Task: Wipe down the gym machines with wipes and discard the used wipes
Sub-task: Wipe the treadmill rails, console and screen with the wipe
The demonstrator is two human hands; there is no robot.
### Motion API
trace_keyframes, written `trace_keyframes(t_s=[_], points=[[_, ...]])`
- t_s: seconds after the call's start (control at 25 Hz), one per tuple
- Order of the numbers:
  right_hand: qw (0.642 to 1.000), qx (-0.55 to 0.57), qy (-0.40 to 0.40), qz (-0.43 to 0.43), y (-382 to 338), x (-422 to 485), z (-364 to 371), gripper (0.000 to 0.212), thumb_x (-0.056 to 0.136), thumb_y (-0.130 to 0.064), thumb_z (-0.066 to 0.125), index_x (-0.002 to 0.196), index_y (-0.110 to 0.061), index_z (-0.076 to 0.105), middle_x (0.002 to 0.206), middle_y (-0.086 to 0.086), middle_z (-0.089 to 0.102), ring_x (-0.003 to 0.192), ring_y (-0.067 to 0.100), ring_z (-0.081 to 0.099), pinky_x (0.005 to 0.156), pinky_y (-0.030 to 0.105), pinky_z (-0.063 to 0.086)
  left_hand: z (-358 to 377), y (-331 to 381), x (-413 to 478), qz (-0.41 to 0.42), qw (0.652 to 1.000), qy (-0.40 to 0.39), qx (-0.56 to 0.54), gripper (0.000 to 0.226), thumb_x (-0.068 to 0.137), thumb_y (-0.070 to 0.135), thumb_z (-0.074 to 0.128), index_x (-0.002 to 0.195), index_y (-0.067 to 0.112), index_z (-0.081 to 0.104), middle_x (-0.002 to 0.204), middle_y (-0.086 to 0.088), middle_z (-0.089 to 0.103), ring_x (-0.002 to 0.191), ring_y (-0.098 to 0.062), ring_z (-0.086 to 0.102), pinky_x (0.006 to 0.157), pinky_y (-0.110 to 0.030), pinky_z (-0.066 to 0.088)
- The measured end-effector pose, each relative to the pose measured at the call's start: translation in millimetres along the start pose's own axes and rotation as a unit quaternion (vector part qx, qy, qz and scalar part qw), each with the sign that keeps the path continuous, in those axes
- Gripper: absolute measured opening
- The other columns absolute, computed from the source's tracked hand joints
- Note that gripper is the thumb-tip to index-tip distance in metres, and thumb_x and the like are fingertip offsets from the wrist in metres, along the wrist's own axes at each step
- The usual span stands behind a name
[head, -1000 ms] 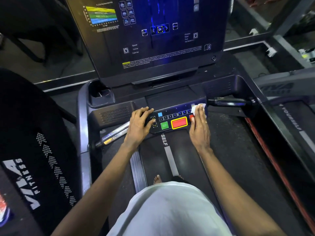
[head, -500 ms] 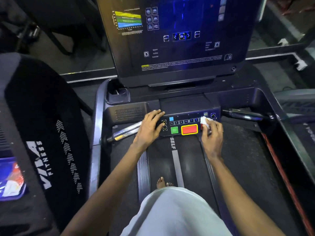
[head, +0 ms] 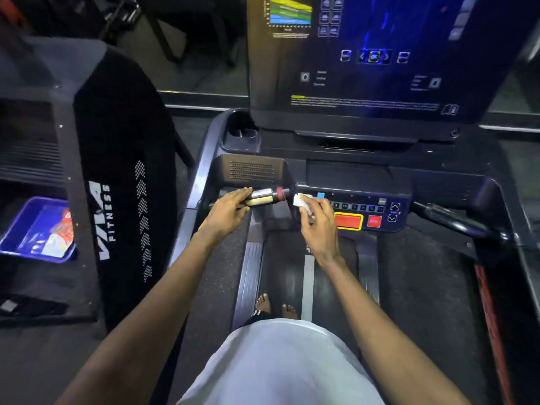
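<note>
A person on a treadmill point(head: 292, 267) cleans its control panel point(head: 365, 213) at the centre of the frame. The right hand point(head: 320, 229) pinches a crumpled white wipe point(head: 301, 200) between thumb and curled fingers and holds it against the panel's left end. The left hand point(head: 225, 213), left of centre, rests on the handlebar point(head: 264, 197) with its fingers laid fairly straight along the bar rather than wrapped round it. The step in hand appears to be wiping the button row. It would likely go best with light, flat strokes running rightward across the keys and the red button point(head: 349, 221), soft enough not to press anything. Opening the bunched wipe to a fresh face should help it reach between the keys. The lit screen point(head: 380, 68) fills the upper right, and a blue tray point(head: 38, 258) holding a packet sits at the left edge
</note>
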State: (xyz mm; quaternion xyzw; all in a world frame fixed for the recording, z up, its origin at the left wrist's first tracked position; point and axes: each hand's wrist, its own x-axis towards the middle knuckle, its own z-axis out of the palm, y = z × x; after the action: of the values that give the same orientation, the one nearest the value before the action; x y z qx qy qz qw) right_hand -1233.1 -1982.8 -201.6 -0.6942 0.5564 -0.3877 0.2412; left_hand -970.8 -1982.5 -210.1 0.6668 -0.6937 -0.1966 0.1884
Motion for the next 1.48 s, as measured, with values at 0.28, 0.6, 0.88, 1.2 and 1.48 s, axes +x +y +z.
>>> trace_keyframes(t_s=[0.28,0.6,0.88,1.2,1.48], points=[[0.995,-0.058,-0.052,-0.058,-25,23,25,0.028,0.097,-0.011,0.059,0.124,-0.009,0.068,0.106,0.005,0.058,0.094,0.023,0.059,0.086,0.033,0.051,-7,-20,-9,-0.017,0.999,-0.003,-0.027,0.052,0.091,0.023,0.065,0.142,0.022,0.052,0.14,-0.002,0.057,0.13,-0.018,0.051,0.112,-0.036,0.039],[0.969,-0.198,-0.125,-0.076,-49,47,67,0.029,0.093,-0.002,0.05,0.116,-0.006,0.068,0.109,0.01,0.064,0.099,0.031,0.057,0.088,0.04,0.05,-21,-36,-6,-0.018,0.999,-0.02,-0.032,0.053,0.089,0.031,0.071,0.139,0.018,0.056,0.135,0.0,0.061,0.123,-0.019,0.057,0.107,-0.026,0.04],[0.944,-0.278,-0.149,-0.1,-57,24,74,0.046,0.092,-0.01,0.052,0.138,-0.01,0.057,0.139,0.005,0.059,0.132,0.022,0.052,0.117,0.037,0.031,-36,-60,-11,0.039,0.992,0.0,0.123,0.046,0.089,0.038,0.068,0.129,0.016,0.064,0.122,0.001,0.069,0.141,-0.024,0.04,0.117,-0.048,0.009],[0.926,-0.268,-0.234,-0.127,-81,23,105,0.061,0.09,-0.011,0.048,0.15,-0.005,0.038,0.157,0.01,0.036,0.148,0.023,0.029,0.123,0.039,0.02,-50,-80,-26,0.033,0.986,0.005,0.166,0.039,0.09,0.027,0.065,0.127,0.015,0.065,0.148,0.0,0.048,0.145,-0.023,0.032,0.119,-0.042,0.012],[0.926,-0.29,-0.205,-0.126,-77,35,113,0.051,0.092,-0.007,0.049,0.143,-0.008,0.049,0.148,0.008,0.051,0.14,0.024,0.042,0.119,0.04,0.025,-46,-84,-26,0.024,0.989,0.008,0.143,0.036,0.089,0.024,0.065,0.123,0.012,0.068,0.14,-0.004,0.057,0.143,-0.028,0.033,0.119,-0.043,0.019]])
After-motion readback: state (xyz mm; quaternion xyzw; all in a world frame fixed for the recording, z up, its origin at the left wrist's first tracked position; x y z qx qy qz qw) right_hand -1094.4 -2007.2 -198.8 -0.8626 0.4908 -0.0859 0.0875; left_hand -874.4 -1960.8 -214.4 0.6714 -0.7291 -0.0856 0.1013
